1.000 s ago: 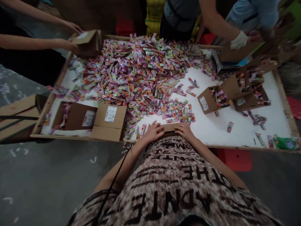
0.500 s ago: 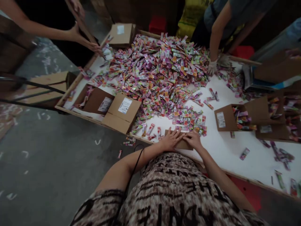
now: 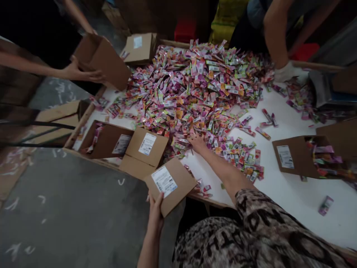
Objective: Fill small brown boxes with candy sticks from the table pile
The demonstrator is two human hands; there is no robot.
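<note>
My left hand (image 3: 155, 211) grips the near edge of a small cardboard box (image 3: 170, 184) with a white label, held at the table's front edge. Further out, my right hand (image 3: 196, 142) lies palm down among the small pink and green sachets (image 3: 195, 82), at the near side of their big heap. Its fingers rest on the sachets; I cannot make out whether they hold any.
The white table (image 3: 284, 186) has a wooden rim. Two labelled boxes (image 3: 145, 149) lie at the front left and an open box with sachets (image 3: 301, 156) at the right. A person at the left holds a box (image 3: 103, 61). A gloved hand (image 3: 284, 71) reaches in opposite.
Both my hands lay on a flat cardboard piece at the table's edge. Now my left hand holds a box at the edge and my right has reached forward into the sachets.
</note>
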